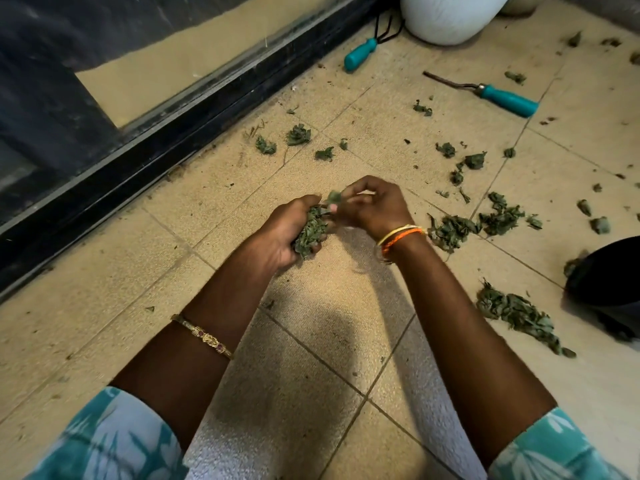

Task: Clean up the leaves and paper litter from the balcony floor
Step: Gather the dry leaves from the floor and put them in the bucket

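Observation:
My left hand (287, 233) grips a bunch of dried green leaves (311, 233) above the beige tiled floor (138, 323). My right hand (370, 209) pinches a small leaf (334, 196) right beside the top of that bunch. Loose leaves lie scattered on the tiles: a few pieces (298, 135) beyond my hands, a pile (453, 230) by my right wrist, and a longer heap (519, 317) at the right. No paper litter shows.
A black sliding-door track (173, 133) runs along the left. Two teal-handled garden tools (360, 53) (507, 100) lie near a white pot (446, 19) at the back. A dark object (609, 271) sits at the right edge.

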### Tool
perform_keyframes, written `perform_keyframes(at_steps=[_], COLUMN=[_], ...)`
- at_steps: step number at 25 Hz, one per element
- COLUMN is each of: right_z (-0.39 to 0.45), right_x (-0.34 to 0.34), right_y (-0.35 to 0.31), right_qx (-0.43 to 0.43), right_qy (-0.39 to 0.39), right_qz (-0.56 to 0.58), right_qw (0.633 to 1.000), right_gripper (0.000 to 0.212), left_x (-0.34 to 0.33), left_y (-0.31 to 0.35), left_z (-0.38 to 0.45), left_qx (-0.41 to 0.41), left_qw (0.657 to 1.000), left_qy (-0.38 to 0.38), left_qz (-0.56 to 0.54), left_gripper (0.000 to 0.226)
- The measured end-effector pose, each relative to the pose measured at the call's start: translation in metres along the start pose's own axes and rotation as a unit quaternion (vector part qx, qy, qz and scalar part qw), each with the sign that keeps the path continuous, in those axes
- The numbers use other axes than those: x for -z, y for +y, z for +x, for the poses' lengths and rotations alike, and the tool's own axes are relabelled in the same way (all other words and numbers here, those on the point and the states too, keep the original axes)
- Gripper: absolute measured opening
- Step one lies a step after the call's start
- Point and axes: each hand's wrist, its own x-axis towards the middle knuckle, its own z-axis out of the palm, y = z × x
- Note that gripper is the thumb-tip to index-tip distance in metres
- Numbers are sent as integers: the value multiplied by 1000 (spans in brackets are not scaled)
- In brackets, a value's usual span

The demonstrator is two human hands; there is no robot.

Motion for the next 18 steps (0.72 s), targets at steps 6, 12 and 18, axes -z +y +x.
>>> perform_keyframes(at_steps=[6, 12, 18], right_z=[-2, 87, 130], right_x=[-33, -16, -36], right_y=[-1, -13, 19], right_qx=[177, 129, 176], right_qy=[-73, 21, 40], right_qz=[-336, -379, -455], right_qw=[922, 916, 872], right_gripper=[25, 47, 37], left_x=[15, 40, 49], left_y=[4, 16, 23], left_z=[-1, 5, 11], left_qx=[-1, -19, 9], left_qw=[997, 988, 992], left_qy=[76, 155, 124], left_qz=[-10, 12, 18], left_gripper=[28, 21, 22])
